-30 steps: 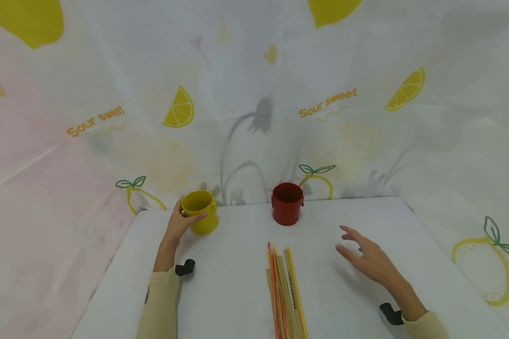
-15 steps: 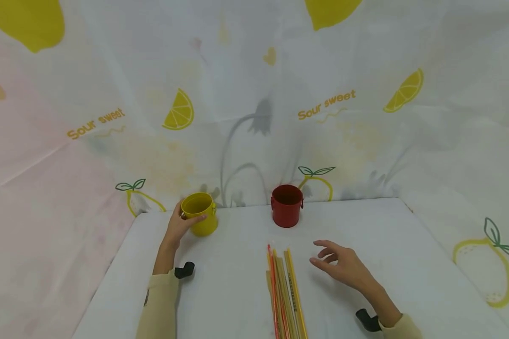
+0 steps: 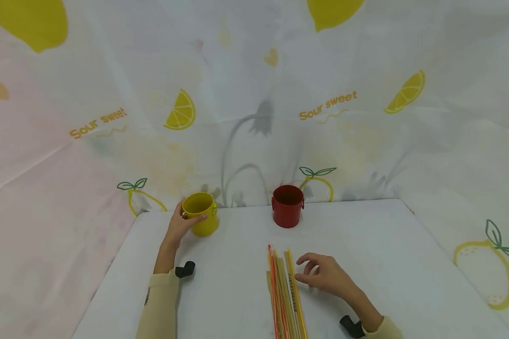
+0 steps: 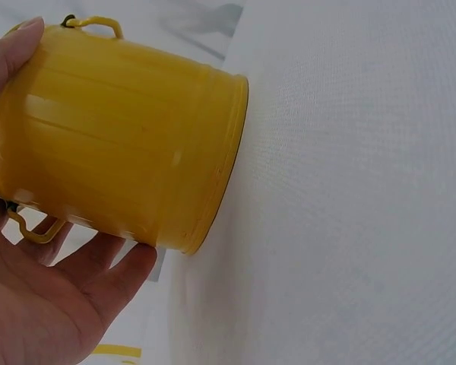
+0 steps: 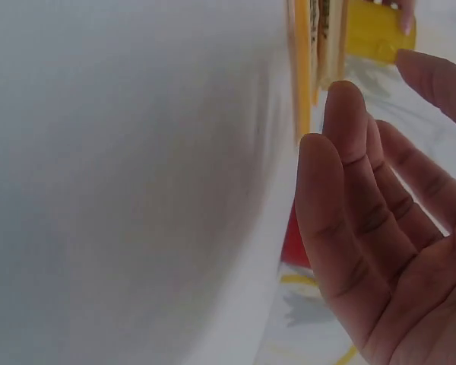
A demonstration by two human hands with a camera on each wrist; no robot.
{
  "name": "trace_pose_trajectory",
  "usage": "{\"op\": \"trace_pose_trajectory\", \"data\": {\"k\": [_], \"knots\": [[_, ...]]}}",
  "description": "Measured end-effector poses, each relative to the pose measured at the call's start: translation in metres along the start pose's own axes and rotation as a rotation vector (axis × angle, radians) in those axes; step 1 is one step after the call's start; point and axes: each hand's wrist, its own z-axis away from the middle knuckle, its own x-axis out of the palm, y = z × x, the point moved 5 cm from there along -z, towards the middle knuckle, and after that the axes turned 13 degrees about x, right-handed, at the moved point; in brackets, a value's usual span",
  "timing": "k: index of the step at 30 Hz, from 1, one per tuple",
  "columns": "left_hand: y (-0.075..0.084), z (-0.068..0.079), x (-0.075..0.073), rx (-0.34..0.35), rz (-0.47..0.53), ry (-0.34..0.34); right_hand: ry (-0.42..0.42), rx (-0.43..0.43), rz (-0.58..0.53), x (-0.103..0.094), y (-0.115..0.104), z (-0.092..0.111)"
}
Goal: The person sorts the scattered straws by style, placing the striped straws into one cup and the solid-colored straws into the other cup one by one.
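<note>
On the left of the head view my left hand [image 3: 179, 228] grips a small yellow metal bucket [image 3: 207, 227], thumb on the near side and fingers behind it. The left wrist view shows the bucket [image 4: 121, 137] with its base at the white surface, and small side loops near the rim. My right hand [image 3: 327, 277] is just right of a bundle of long thin sticks [image 3: 285, 296] in yellow, red and tan. Its fingers are slightly bent and apart from the thumb, with nothing between them. In the right wrist view the stick ends [image 5: 302, 76] are beyond its fingertips.
A red bucket [image 3: 286, 215] stands at the back of the white table [image 3: 365, 230], beyond the sticks. Behind it hangs a lemon-print cloth [image 3: 246, 84]. A black wrist piece [image 3: 185, 270] is at each sleeve.
My right hand has moved left and toward me, from the right side of the table to beside the sticks, its fingers bending more. The left hand and yellow bucket have stayed put.
</note>
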Motion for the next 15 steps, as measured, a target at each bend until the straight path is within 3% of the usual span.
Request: {"op": "trace_pose_trajectory", "data": {"k": [6, 15], "knots": [[-0.013, -0.004, -0.001, 0.007, -0.013, 0.012, -0.055, 0.025, 0.046, 0.012, -0.004, 0.001], [-0.012, -0.002, -0.001, 0.005, -0.02, 0.022, -0.007, 0.02, 0.17, 0.019, -0.003, 0.002]]}}
